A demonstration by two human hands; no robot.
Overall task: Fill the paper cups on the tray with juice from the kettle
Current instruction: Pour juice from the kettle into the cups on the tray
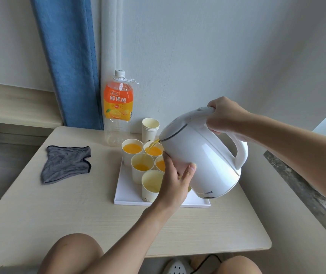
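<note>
One kettle [197, 155], tilted above the white tray [126, 197], pours juice into the middle-left of five visible cups [141, 168]. The right hand [225, 117] grips its handle. The left hand [175, 180] presses flat against its side. One bottle [118, 103] stands behind.

White walls [217, 46], blue curtain [69, 62] hanging back left w/ 1 white pipe [111, 36] beside it. Light-wood table [79, 204] in front; wood ledge [16, 103] left, dark stone sill [300, 186] right. Soft daylight.

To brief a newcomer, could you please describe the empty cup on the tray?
On the pale wooden table, find the white tray beneath the tilted white kettle. The white paper cup stands nearest the tray's front edge, beside the left hand; unlike the juice-filled cups behind it, it is empty.
</note>
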